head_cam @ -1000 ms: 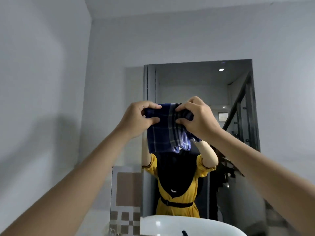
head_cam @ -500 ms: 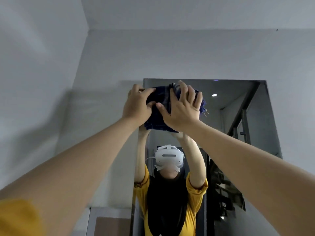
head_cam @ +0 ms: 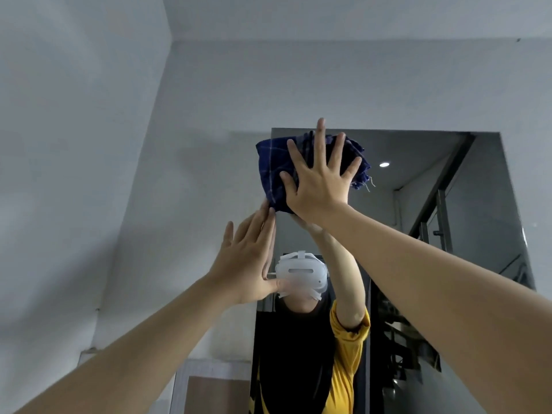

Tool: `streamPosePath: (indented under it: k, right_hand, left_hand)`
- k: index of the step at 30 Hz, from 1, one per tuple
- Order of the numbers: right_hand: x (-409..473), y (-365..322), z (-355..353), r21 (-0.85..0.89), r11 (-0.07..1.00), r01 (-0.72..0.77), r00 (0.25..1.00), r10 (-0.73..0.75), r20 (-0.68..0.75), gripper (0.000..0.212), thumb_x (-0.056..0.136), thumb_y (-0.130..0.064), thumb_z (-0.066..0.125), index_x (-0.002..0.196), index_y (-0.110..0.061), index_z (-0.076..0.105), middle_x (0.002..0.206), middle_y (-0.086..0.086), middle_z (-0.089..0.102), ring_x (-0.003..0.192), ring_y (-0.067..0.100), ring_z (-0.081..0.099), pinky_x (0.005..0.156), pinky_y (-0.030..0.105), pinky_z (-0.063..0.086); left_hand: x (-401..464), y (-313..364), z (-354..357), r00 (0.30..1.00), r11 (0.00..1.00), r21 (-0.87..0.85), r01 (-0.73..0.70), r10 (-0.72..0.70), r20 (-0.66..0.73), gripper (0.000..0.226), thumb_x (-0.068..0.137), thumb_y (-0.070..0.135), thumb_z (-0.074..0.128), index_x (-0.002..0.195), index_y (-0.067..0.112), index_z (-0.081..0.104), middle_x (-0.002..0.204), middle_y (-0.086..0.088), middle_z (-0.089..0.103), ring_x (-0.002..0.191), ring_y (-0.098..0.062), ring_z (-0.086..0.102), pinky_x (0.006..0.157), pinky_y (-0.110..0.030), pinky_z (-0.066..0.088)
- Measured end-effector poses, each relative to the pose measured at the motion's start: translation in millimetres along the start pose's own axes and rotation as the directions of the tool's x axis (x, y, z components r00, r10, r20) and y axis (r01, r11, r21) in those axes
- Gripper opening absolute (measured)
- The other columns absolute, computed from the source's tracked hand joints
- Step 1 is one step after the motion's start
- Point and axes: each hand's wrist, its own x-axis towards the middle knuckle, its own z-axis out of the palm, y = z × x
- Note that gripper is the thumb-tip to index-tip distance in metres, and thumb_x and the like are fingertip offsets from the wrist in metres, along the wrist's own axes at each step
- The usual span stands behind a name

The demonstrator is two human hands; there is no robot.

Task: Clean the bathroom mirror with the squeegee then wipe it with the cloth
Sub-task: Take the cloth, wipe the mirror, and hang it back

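Observation:
The tall bathroom mirror (head_cam: 466, 222) hangs on the white wall ahead. A dark blue checked cloth (head_cam: 273, 171), folded into a pad, lies against the mirror's top left corner. My right hand (head_cam: 319, 186) presses flat on the cloth with its fingers spread wide and holds it to the glass. My left hand (head_cam: 248, 264) is lower and to the left, open with fingers straight. Its fingertips reach up to the cloth's lower left corner, at the mirror's left edge. No squeegee is in view.
White walls meet in a corner at the left. A tiled panel (head_cam: 218, 389) sits low beside the mirror. The glass reflects a person in a yellow shirt with a white headset, a stair railing (head_cam: 442, 222) and a ceiling light.
My left hand has let go of the cloth and dropped down, open. My right hand has spread flat over the cloth at the mirror's top. The view has tilted further up.

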Motion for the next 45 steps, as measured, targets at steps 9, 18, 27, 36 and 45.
streamPosePath:
  k: [9,18,27,36,45]
  right_hand:
    - [39,-13,1,0.035,0.999,-0.029,0.999,0.029,0.022,0.048,0.097,-0.05,0.022,0.144,-0.052,0.012,0.161,0.005,-0.012,0.139,0.051,-0.019,0.101,0.077,-0.001]
    - [42,88,-22,-0.002,0.968,-0.251,0.968,0.251,-0.003,0.049,0.094,-0.057,0.021,0.142,-0.055,0.014,0.161,0.0,-0.006,0.142,0.046,-0.015,0.102,0.076,-0.001]
    - [-12,223,-49,-0.008,0.867,-0.498,0.866,0.497,-0.06,0.049,0.092,-0.058,0.023,0.14,-0.058,0.014,0.161,-0.003,-0.005,0.144,0.042,-0.01,0.106,0.074,0.003]
    - [-61,162,-32,0.071,0.831,-0.551,0.831,0.555,-0.039,0.056,0.09,-0.065,0.021,0.143,-0.054,0.01,0.161,0.001,-0.011,0.142,0.044,-0.017,0.101,0.076,-0.002]
    - [-60,36,-2,0.103,0.933,-0.344,0.939,0.342,0.034,0.059,0.089,-0.066,0.026,0.144,-0.053,0.007,0.16,0.003,-0.017,0.138,0.048,-0.024,0.097,0.079,-0.004]
  left_hand:
    - [-4,-4,7,0.999,0.998,0.05,0.032,-0.033,0.019,0.125,0.059,0.085,0.039,0.14,0.019,-0.028,0.148,0.007,-0.037,0.141,-0.014,-0.017,0.112,-0.052,0.0]
    - [-5,-9,10,1.0,0.998,0.063,0.021,-0.022,0.018,0.124,0.051,0.093,0.025,0.138,0.024,-0.031,0.147,0.008,-0.039,0.141,-0.016,-0.018,0.112,-0.051,-0.001]
    - [-5,-1,7,0.998,0.995,0.07,0.067,-0.068,0.012,0.124,0.056,0.094,0.032,0.14,0.023,-0.026,0.146,0.012,-0.037,0.138,-0.012,-0.015,0.112,-0.055,0.005]
    - [-1,10,2,0.992,0.979,0.166,0.123,-0.128,0.021,0.128,0.055,0.092,0.037,0.145,0.015,-0.013,0.153,0.002,-0.025,0.142,-0.025,0.003,0.109,-0.059,0.016]
    - [-62,27,24,0.99,0.992,0.007,0.129,-0.128,-0.052,0.119,0.057,0.077,0.056,0.146,0.016,0.004,0.156,-0.002,0.008,0.14,-0.026,0.021,0.107,-0.058,0.019]
